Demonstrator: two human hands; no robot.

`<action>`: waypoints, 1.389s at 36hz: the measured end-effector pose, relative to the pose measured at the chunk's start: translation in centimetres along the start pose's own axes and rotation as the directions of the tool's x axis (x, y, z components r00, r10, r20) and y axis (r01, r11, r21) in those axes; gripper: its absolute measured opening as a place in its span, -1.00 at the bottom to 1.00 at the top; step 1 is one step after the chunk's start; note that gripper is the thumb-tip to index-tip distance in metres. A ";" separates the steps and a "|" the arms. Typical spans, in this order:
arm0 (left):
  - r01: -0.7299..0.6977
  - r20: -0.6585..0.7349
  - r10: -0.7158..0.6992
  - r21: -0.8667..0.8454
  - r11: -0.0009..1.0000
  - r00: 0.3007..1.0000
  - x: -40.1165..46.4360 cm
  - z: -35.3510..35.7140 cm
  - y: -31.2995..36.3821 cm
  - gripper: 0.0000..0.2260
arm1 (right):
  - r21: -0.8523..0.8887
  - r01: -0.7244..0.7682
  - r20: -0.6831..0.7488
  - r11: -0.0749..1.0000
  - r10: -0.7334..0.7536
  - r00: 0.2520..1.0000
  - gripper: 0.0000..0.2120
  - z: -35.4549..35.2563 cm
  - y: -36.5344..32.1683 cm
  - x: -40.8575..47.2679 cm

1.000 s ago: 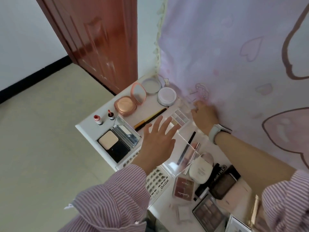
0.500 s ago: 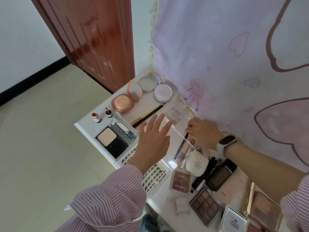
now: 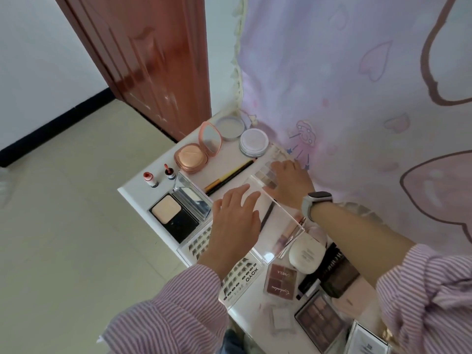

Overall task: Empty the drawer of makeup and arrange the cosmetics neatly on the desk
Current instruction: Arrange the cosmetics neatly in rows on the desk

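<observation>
On the white desk (image 3: 132, 194), left end: two small red-tipped lip tint bottles (image 3: 158, 175) upright, near the edge. At 5 o'clock from them, a black square powder compact (image 3: 176, 213), lid up, beige pan showing. At 12 o'clock of that, a rose-gold round cushion compact (image 3: 190, 158), open with its mirror up, then a round silver-rimmed lid (image 3: 229, 127) and a clear round loose-powder jar (image 3: 253, 142) at the back.

Left hand (image 3: 233, 223): fingers spread, palm down over the near-left part of a clear acrylic box (image 3: 281, 226); contact or hover, cannot tell. A black-and-yellow pencil (image 3: 229, 176) lies at 11 o'clock of this hand, a clear lash tray printed XOYO (image 3: 242, 279) at 6 o'clock, part hidden under the wrist.

Right hand (image 3: 290, 181): fingers loosely apart, flat on a pale neutral eyeshadow palette (image 3: 267, 175), which sticks out at its 9 o'clock, just beside the box's far corner. Grey watch (image 3: 315, 201) on that wrist.

At 5 o'clock of the box: a white oval compact (image 3: 305, 255), a brown LAMELA blush palette (image 3: 281, 282).
</observation>
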State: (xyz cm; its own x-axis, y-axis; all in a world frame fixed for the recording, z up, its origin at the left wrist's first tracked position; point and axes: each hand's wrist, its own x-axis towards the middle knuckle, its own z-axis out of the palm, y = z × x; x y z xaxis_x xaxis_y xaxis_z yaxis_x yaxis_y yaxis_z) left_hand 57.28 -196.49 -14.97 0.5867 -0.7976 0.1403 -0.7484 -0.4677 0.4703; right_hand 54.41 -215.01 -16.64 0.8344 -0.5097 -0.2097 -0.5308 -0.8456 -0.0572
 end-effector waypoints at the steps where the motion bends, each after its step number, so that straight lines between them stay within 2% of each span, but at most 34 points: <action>1: 0.004 -0.008 -0.005 -0.027 1.000 1.000 0.0 -0.1 0.0 -0.64 | -0.010 -0.010 0.001 1.000 0.010 1.000 -0.53 -0.1 -0.1 0.0; 3: 0.021 -0.044 -0.026 -0.119 0.993 0.999 0.1 -0.5 0.0 -0.64 | 0.069 -0.027 -0.031 0.997 0.029 0.999 -0.52 -0.1 0.2 0.0; 5: 0.098 -0.065 -0.126 -0.330 0.939 0.990 0.8 -1.2 0.4 -0.69 | 0.320 -0.021 -0.120 0.947 0.062 0.991 -0.47 -1.2 0.4 -0.3; 7: 0.266 -0.004 -0.328 -0.578 0.772 0.945 2.1 -2.7 1.0 -0.77 | 0.609 0.031 -0.154 0.793 0.079 0.985 -0.46 -3.1 0.2 -1.3; 8: 0.364 0.094 -0.424 -0.695 0.620 0.901 2.9 -3.5 1.1 -0.80 | 0.692 0.069 -0.151 0.719 0.051 0.987 -0.45 -4.0 0.0 -2.1; 9: 0.452 0.250 -0.465 -0.800 0.394 0.849 3.7 -4.2 1.2 -0.82 | 0.727 0.110 -0.154 0.678 0.005 0.988 -0.44 -5.0 -0.3 -2.9; 10: 0.514 0.417 -0.431 -0.847 0.136 0.800 4.4 -4.8 1.2 -0.79 | 0.734 0.149 -0.157 0.663 -0.049 0.986 -0.43 -5.7 -0.4 -3.7; 11: 0.545 0.536 -0.350 -0.835 -0.081 0.768 5.0 -5.1 1.1 -0.72 | 0.725 0.189 -0.161 0.662 -0.104 0.981 -0.43 -6.3 -0.6 -4.4; 12: 0.553 0.593 -0.263 -0.805 -0.214 0.761 5.4 -5.4 1.0 -0.65 | 0.707 0.225 -0.165 0.670 -0.153 0.974 -0.43 -6.6 -0.8 -4.8; 13: 0.558 0.610 -0.192 -0.786 -0.267 0.769 5.6 -5.5 0.9 -0.61 | 0.686 0.249 -0.166 0.684 -0.186 0.968 -0.44 -6.9 -1.0 -5.3; 18: 0.584 0.644 -0.066 -0.728 -0.359 0.762 5.9 -5.7 0.9 -0.57 | 0.599 0.323 -0.257 0.733 -0.205 0.944 -0.47 -7.7 -1.4 -6.2; 22: 0.580 0.635 -0.062 -0.736 -0.348 0.770 6.0 -5.4 1.0 -0.56 | 0.611 0.252 -0.160 0.750 -0.195 0.968 -0.50 -8.0 -1.5 -6.5; 24: 0.590 0.655 -0.091 -0.725 -0.356 0.750 6.2 -5.4 1.0 -0.55 | 0.632 0.207 -0.104 0.747 -0.182 0.978 -0.54 -8.0 -1.5 -6.5; 26: 0.615 0.679 -0.087 -0.705 -0.352 0.729 6.2 -5.5 0.7 -0.59 | 0.669 0.169 -0.095 0.724 -0.142 0.985 -0.68 -8.3 -1.5 -6.4; 28: 0.637 0.699 -0.078 -0.687 -0.350 0.710 6.2 -5.4 0.5 -0.56 | 0.709 0.142 -0.116 0.691 -0.084 0.990 -0.79 -8.6 -1.3 -6.2; 31: 0.656 0.729 -0.061 -0.646 -0.390 0.682 6.2 -5.3 0.1 -0.51 | 0.730 0.081 -0.111 0.679 0.000 0.994 -0.77 -8.7 -0.7 -5.6; 34: 0.670 0.731 -0.065 -0.654 -0.351 0.679 6.8 -5.4 0.1 -0.57 | 0.746 0.026 -0.104 0.665 0.078 0.991 -0.89 -8.1 0.0 -4.5; 36: 0.654 0.712 -0.133 -0.691 -0.307 0.689 7.5 -5.6 0.1 -0.76 | 0.812 -0.008 -0.109 0.584 0.166 0.980 -0.84 -7.8 0.4 -3.7; 37: 0.646 0.695 -0.202 -0.718 -0.259 0.690 7.8 -5.5 0.1 -0.80 | 0.855 -0.028 -0.099 0.517 0.216 0.971 -0.80 -7.7 0.6 -3.2; 38: 0.643 0.659 -0.281 -0.749 -0.161 0.697 8.2 -5.3 0.0 -0.77 | 0.893 -0.052 -0.076 0.448 0.262 0.962 -0.78 -7.8 0.8 -2.8; 39: 0.635 0.597 -0.354 -0.772 -0.010 0.720 8.5 -4.9 -0.2 -0.75 | 0.917 -0.071 -0.054 0.393 0.298 0.953 -0.78 -7.7 0.9 -2.4; 41: 0.561 0.408 -0.414 -0.738 0.375 0.814 8.9 -3.8 -0.6 -0.71 | 0.940 -0.108 -0.013 0.325 0.348 0.937 -0.79 -7.5 1.1 -1.6; 42: 0.503 0.317 -0.402 -0.668 0.548 0.859 9.0 -3.3 -0.8 -0.69 | 0.939 -0.127 0.002 0.319 0.364 0.931 -0.81 -7.3 1.1 -1.3; 43: 0.464 0.276 -0.374 -0.570 0.678 0.885 9.3 -2.9 -0.9 -0.67 | 0.939 -0.139 0.012 0.316 0.371 0.928 -0.85 -7.1 1.2 -1.1; 45: 0.415 0.301 -0.319 -0.347 0.841 0.898 10.0 -2.0 -1.2 -0.63 | 0.944 -0.160 0.054 0.287 0.345 0.937 -0.87 -6.7 1.5 -0.6; 47: 0.358 0.347 -0.290 -0.152 0.921 0.892 10.5 -1.2 -1.7 -0.64 | 0.925 -0.201 0.097 0.322 0.311 0.946 -0.78 -5.9 1.6 0.0; 50: 0.242 0.394 -0.230 0.019 0.970 0.890 10.8 -0.9 -2.2 -0.61 | 0.756 -0.272 0.052 0.596 0.359 0.932 -0.73 -3.9 1.9 1.1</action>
State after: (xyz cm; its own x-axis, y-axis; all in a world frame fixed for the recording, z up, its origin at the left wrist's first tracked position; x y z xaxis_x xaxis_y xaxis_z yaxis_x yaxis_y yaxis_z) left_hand 65.51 -203.76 -13.69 0.5726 -0.7521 -0.3263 -0.5896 -0.6543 0.4736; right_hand 54.92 -217.82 -13.15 0.5792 -0.7703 -0.2666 -0.6549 -0.2450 -0.7149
